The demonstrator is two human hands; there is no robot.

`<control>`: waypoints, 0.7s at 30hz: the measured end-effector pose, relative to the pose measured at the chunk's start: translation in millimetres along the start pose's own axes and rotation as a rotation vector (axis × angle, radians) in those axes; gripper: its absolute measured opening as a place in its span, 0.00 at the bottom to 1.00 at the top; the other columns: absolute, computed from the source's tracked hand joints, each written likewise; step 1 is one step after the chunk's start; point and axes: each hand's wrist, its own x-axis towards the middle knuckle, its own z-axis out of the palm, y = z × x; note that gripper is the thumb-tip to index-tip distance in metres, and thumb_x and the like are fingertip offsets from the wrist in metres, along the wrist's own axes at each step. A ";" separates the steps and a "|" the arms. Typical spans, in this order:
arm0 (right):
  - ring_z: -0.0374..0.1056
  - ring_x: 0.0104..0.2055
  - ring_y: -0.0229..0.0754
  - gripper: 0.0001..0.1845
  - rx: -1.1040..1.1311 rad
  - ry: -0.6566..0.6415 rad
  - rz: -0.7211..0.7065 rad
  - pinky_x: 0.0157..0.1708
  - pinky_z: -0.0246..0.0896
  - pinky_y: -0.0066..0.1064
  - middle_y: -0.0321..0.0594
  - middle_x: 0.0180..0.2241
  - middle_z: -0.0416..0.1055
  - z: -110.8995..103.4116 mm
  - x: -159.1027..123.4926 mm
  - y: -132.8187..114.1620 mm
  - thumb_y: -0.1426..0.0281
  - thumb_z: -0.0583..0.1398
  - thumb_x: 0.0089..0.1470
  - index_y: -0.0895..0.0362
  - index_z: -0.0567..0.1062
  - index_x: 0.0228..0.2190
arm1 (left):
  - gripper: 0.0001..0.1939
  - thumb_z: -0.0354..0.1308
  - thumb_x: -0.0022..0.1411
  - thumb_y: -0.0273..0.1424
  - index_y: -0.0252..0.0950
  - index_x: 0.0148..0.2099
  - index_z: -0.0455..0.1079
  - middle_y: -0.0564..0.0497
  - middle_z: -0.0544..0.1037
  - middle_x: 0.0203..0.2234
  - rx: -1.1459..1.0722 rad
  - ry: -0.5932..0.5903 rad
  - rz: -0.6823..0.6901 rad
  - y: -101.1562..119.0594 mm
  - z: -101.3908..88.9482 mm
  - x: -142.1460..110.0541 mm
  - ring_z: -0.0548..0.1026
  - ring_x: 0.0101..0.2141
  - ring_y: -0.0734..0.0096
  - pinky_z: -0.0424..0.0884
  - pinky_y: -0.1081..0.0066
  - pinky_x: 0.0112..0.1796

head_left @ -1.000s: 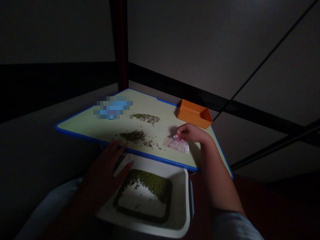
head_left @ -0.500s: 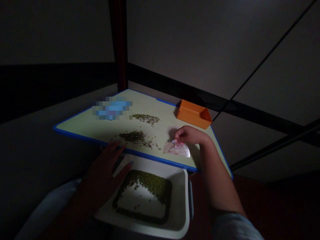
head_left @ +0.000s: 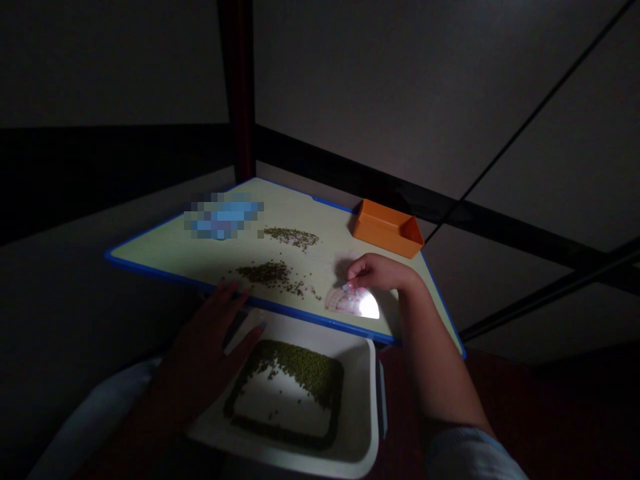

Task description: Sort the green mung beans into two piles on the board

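My right hand point(head_left: 377, 272) pinches the upper edge of a clear half-round protractor point(head_left: 345, 301), low over the right part of a pale board point(head_left: 165, 250) with a blue rim. Bright glare covers the protractor's right end. To its left lies a loose heap of small green beans point(head_left: 267, 272), with a thinner patch of beans point(head_left: 293, 237) behind it. My left hand point(head_left: 215, 337) is in shadow, fingers apart, at the board's near edge and over the left side of a white basin point(head_left: 367, 400). Green beans point(head_left: 305, 367) line parts of the basin's bottom.
An orange open box point(head_left: 387, 230) stands at the board's back right corner. A blurred-out blue item point(head_left: 225, 217) lies at the back left. Behind the board are pale wall panels point(head_left: 400, 87) and a dark red post point(head_left: 243, 93). The basin sits below the board's near edge.
The protractor has tilted slightly and moved a touch toward me, and the glare on its right end is much brighter. My left hand and the beans look unchanged.
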 end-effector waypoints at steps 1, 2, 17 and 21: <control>0.62 0.24 0.32 0.08 -0.003 0.004 0.004 0.28 0.54 0.26 0.33 0.21 0.70 0.3 0.1 0.3 0.69 0.59 0.50 0.60 0.75 0.24 | 0.34 0.45 0.59 0.51 0.36 0.60 0.58 0.41 0.60 0.63 0.002 -0.001 -0.002 -0.3 0.2 -0.2 0.54 0.64 0.55 0.53 0.53 0.61; 0.62 0.24 0.32 0.07 -0.002 0.007 0.013 0.28 0.54 0.26 0.33 0.21 0.70 0.4 0.0 0.6 0.69 0.59 0.50 0.60 0.75 0.24 | 0.34 0.45 0.60 0.51 0.35 0.60 0.59 0.40 0.60 0.63 0.002 0.000 -0.002 -0.5 0.3 -0.3 0.54 0.64 0.55 0.53 0.52 0.61; 0.63 0.24 0.33 0.08 -0.024 0.055 0.059 0.29 0.55 0.27 0.33 0.20 0.70 0.4 0.0 0.3 0.68 0.59 0.49 0.60 0.75 0.25 | 0.33 0.45 0.60 0.51 0.36 0.60 0.58 0.40 0.60 0.63 -0.012 0.012 0.019 -0.9 0.4 0.6 0.55 0.64 0.54 0.54 0.51 0.61; 0.63 0.24 0.33 0.11 -0.025 0.071 0.027 0.29 0.54 0.27 0.33 0.20 0.70 0.0 -0.7 -1.5 0.64 0.60 0.50 0.60 0.75 0.25 | 0.34 0.45 0.60 0.51 0.35 0.60 0.58 0.40 0.61 0.62 0.004 0.012 0.019 -0.6 -0.1 0.1 0.55 0.63 0.54 0.54 0.51 0.61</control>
